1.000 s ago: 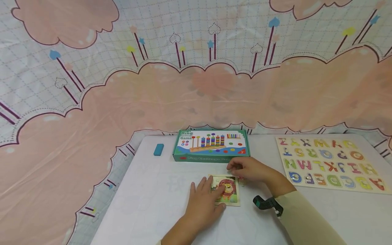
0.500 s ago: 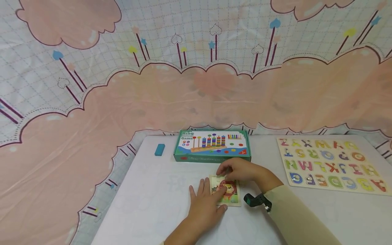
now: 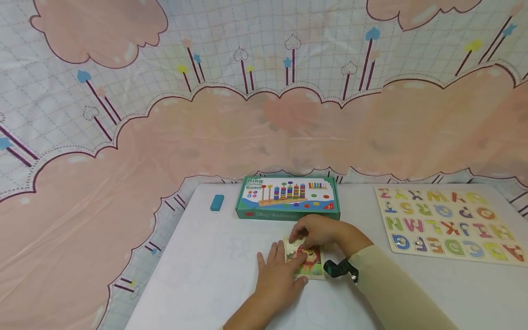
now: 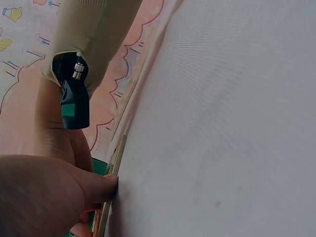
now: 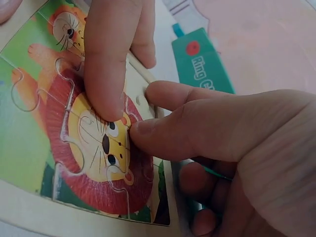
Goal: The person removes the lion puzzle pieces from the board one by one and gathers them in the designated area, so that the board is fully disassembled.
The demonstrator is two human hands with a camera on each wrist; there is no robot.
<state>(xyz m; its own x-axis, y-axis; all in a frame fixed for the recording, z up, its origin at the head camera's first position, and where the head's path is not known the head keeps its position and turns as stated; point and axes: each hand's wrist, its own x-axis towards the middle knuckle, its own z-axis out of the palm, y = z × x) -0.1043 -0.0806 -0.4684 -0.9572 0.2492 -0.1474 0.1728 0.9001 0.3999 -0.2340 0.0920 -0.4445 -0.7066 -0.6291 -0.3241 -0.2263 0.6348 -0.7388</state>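
A small wooden lion jigsaw puzzle [image 3: 315,268] lies flat on the white table. My left hand [image 3: 275,279] rests over its left side with fingers spread, one fingertip pressing the lion's face. In the left wrist view, the left thumb [image 4: 96,187] lies against the board's edge. My right hand [image 3: 319,230] is at the top of the board, thumb and index finger curled together at a puzzle piece by the top of the lion's head, mostly hidden by the fingers. Seen from the right wrist, the lion puzzle [image 5: 89,133] shows joined pieces beside a bare strip of tray.
Behind the hands stands a green Ring Challenge Game box [image 3: 288,197]. A blue block [image 3: 217,202] lies to its left. At the right is a wooden alphabet board [image 3: 449,224]. A patterned cloth [image 3: 264,133] hangs at the back.
My right hand has moved left from beside the puzzle to its top edge; the piece on the table at the right has gone from there. The left hand keeps its place on the board.
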